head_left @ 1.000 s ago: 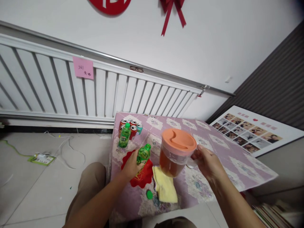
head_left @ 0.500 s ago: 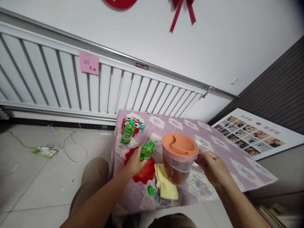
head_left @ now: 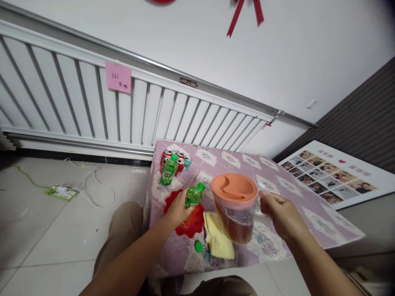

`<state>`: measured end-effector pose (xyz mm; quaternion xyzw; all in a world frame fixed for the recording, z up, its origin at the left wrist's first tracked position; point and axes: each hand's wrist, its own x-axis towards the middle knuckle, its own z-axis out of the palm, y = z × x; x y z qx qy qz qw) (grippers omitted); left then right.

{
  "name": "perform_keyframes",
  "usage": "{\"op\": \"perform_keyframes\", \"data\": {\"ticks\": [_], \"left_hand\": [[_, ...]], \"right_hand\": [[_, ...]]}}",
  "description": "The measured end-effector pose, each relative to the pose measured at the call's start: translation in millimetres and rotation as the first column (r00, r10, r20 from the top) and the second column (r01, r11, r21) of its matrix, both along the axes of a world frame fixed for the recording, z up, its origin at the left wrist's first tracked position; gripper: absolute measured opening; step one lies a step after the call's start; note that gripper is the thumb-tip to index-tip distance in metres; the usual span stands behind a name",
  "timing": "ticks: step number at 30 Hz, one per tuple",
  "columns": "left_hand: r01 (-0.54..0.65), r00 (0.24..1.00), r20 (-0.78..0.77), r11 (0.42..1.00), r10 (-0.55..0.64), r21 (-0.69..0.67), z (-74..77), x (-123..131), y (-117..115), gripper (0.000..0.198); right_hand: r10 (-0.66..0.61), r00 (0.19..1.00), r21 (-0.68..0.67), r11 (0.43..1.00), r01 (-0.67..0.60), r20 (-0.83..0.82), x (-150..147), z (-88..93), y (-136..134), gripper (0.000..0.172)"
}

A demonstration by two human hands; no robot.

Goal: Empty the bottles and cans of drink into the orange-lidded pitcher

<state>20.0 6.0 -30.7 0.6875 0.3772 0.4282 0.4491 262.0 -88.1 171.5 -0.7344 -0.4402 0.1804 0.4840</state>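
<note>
The left hand [head_left: 179,209] is wrapped round an open green bottle [head_left: 194,196] tilted over the red mat [head_left: 193,224], while the right hand [head_left: 285,216] closes on the handle of a jug [head_left: 237,209]. That jug — orange lid [head_left: 233,185] on, brown drink [head_left: 239,230] showing through clear sides — hangs over the flowery table [head_left: 175,263], partly in front of a yellow cloth [head_left: 216,238].

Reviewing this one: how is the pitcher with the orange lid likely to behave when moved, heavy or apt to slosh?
The pitcher is probably fairly heavy, since brown liquid fills its lower part. That liquid would likely slosh if jerked. It may also tend to twist downward, as the right hand holds it from one side.
</note>
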Motion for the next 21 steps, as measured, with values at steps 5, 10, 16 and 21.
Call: {"op": "perform_keyframes", "data": {"ticks": [5, 10, 16, 21], "left_hand": [[-0.005, 1.000, -0.025, 1.000, 0.006, 0.014, -1.7, -0.3, 1.0, 0.069], [-0.008, 0.999, -0.039, 1.000, 0.009, 0.026, -5.0, -0.1, 2.2, 0.070], [-0.011, 1.000, -0.026, 1.000, 0.012, 0.029, -6.4, 0.7, 2.8, 0.070], [-0.003, 1.000, -0.005, 1.000, 0.003, 0.023, -7.1, 0.6, 2.9, 0.071]], "right_hand": [[0.018, 0.997, -0.030, 0.999, -0.016, 0.079, -5.7, 9.1, 1.6, 0.053], [0.033, 0.985, -0.071, 0.997, -0.021, 0.167, -12.0, 17.3, 3.5, 0.053], [0.013, 0.977, -0.098, 0.995, 0.008, 0.212, -20.5, 23.7, 5.7, 0.051], [0.027, 0.971, -0.114, 0.994, 0.000, 0.236, -24.3, 27.5, 7.8, 0.051]]}}
